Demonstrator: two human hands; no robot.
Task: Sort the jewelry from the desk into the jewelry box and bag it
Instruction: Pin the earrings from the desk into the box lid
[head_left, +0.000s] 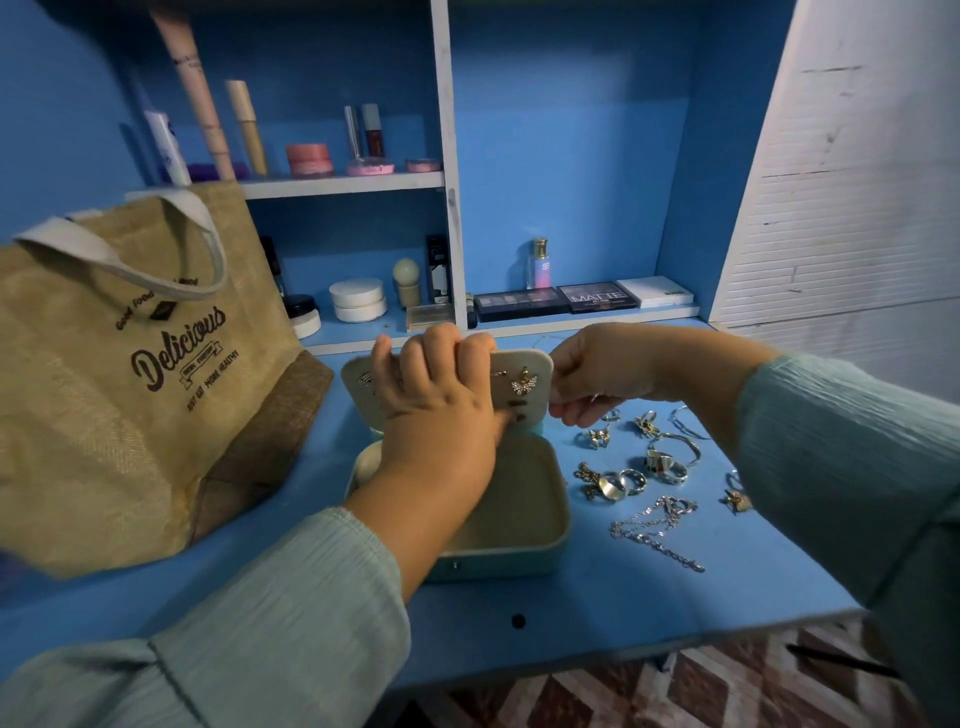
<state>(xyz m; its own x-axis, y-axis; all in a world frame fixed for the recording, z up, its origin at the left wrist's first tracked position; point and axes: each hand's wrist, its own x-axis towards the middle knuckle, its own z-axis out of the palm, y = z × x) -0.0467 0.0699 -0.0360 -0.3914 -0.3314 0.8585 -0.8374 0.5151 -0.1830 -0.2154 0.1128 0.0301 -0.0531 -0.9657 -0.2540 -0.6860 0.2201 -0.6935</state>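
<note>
**Gripping the open jewelry box lid**

Curling over the raised lid (524, 376) of the jewelry box (519, 525), the left hand (441, 395) grips its top edge. The right hand (597, 379) pinches something small beside the lid's right edge. Rings and a chain (657, 530) lie on the table (597, 613) just right of the box; the jute bag (130, 374) stands left.

**Jewelry box open, pieces waiting at three o'clock**

We see the pale jewelry box (511, 525) open, its lid (524, 384) upright with a bee brooch (521, 384) pinned inside. Rings (618, 483) and a silver chain (655, 530) lie at its three o'clock; the jute bag (130, 374) stands at nine o'clock.
</note>
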